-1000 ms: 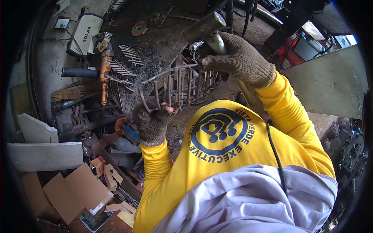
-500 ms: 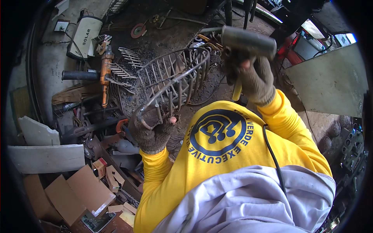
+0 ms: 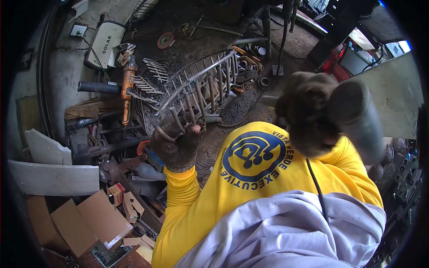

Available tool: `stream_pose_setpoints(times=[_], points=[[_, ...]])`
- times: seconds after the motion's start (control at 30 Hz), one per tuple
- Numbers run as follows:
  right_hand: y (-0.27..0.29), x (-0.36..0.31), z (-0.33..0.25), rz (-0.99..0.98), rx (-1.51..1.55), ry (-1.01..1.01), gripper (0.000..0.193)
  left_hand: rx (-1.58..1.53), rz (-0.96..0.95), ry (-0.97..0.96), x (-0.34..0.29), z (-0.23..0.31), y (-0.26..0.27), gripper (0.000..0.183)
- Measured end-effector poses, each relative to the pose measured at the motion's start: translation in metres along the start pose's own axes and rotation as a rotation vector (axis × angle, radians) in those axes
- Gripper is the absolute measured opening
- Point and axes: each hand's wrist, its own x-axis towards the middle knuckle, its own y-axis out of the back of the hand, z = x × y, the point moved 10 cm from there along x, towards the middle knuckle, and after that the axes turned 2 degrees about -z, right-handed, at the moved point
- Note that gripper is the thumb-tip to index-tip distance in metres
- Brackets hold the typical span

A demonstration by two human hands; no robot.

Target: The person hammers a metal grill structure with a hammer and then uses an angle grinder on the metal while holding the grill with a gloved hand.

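A metal frame [image 3: 197,77] of bent bar with a row of rods welded across it lies in front of me, tilted over. My left hand [image 3: 175,145], in a dark knitted glove, is closed round its near end, thumb tip bare beside the rods. Close to the camera, my right hand [image 3: 308,114] is raised in a similar glove and wrapped round a hammer. The thick cylindrical hammer head [image 3: 359,123] hangs over my right sleeve, apart from the frame. Most of the handle is hidden by the hand.
On the left lie an orange angle grinder [image 3: 127,96], several rod pieces [image 3: 154,69] and a white box-shaped machine [image 3: 105,44]. Cardboard boxes [image 3: 100,216] are at the lower left. A red disc [image 3: 165,40] lies beyond. A pale panel [image 3: 380,98] stands on the right.
My right hand has lifted the hammer up toward the camera and back to the right, away from the frame. The frame has tipped in my left hand, which still grips it.
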Motion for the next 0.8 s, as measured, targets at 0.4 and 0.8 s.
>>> stream_pose_setpoints(times=[0.4,0.8], points=[[-0.020,0.026,-0.015,0.102,-0.243,-0.156,0.033,0.036,0.133,0.026,0.005,0.002,0.024,0.026],[-0.033,0.038,-0.039,0.036,-0.575,-0.070,0.033,-0.134,0.062,0.096,0.003,0.005,0.015,0.030]])
